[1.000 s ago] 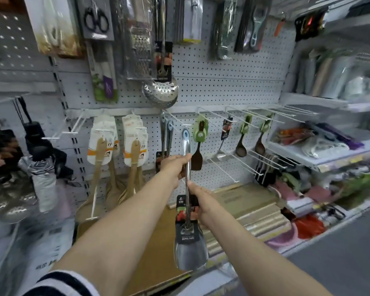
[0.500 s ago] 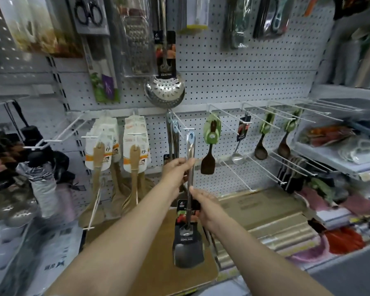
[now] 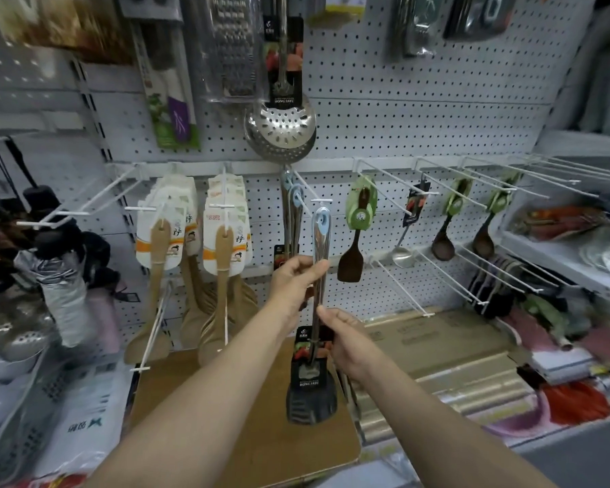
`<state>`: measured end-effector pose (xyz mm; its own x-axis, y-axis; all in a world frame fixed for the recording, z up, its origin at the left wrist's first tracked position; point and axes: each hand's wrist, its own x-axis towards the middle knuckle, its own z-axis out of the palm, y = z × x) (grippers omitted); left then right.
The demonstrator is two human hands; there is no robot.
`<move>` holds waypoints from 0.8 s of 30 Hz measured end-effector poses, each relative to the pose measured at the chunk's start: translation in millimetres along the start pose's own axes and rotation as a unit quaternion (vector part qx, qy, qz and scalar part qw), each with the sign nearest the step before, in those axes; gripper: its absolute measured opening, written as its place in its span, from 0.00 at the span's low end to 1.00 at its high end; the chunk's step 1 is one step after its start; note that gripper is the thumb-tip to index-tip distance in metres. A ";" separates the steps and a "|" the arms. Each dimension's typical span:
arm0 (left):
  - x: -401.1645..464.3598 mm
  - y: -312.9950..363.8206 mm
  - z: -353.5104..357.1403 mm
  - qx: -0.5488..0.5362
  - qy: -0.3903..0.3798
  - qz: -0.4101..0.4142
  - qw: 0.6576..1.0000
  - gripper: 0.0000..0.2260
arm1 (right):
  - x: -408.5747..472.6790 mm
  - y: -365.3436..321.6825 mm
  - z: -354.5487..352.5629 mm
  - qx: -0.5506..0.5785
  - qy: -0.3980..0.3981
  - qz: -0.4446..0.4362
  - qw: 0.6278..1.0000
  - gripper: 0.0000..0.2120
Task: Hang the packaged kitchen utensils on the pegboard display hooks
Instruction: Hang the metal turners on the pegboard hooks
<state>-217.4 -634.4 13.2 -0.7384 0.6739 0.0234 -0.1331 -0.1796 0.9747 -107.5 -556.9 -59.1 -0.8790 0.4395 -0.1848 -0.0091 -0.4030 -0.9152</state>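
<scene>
A packaged steel slotted turner (image 3: 312, 399) with a black label card stands upright in front of the pegboard (image 3: 419, 128). My left hand (image 3: 294, 283) pinches its handle high up. My right hand (image 3: 346, 341) grips the shaft lower down, just above the label. The turner's pale blue hanging loop (image 3: 322, 219) sits right below the tip of a white hook (image 3: 320, 201); whether the loop is on the hook I cannot tell. Two alike steel utensils (image 3: 294, 220) hang farther back on that same hook.
Wooden spatulas (image 3: 222, 248) in white cards hang left of the hook. A dark spatula (image 3: 353, 255), a ladle (image 3: 404, 255) and dark spoons (image 3: 442, 241) hang to the right among bare white hooks. A perforated skimmer (image 3: 280, 130) hangs directly above. Boxes (image 3: 437, 346) lie on the shelf below.
Both hands have carried the turner up and toward the pegboard, bringing its loop up to the hook tip. The camera has moved closer to the display.
</scene>
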 end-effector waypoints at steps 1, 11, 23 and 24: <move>-0.4 -0.7 -0.2 -0.006 0.006 0.002 1.000 0.20 | 0.8 1.5 0.3 0.001 -0.005 -0.001 1.000 0.18; 2.9 -4.7 -1.7 -0.018 0.026 0.011 0.999 0.13 | 8.4 5.6 0.4 0.006 -0.020 -0.023 1.000 0.24; 9.9 -19.5 -8.2 -0.048 0.029 0.020 0.998 0.07 | 15.2 6.9 3.8 0.018 -0.027 -0.016 0.999 0.19; 10.4 -20.4 -9.0 -0.057 0.033 0.021 0.998 0.08 | 16.5 7.5 5.1 0.019 -0.022 -0.015 0.999 0.20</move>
<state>-228.3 -630.2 -8.5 -0.7868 0.6156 0.0444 -0.1727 -0.2886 0.9418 -124.5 -556.7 -67.2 -0.8978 0.4171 -0.1414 -0.0530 -0.4211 -0.9055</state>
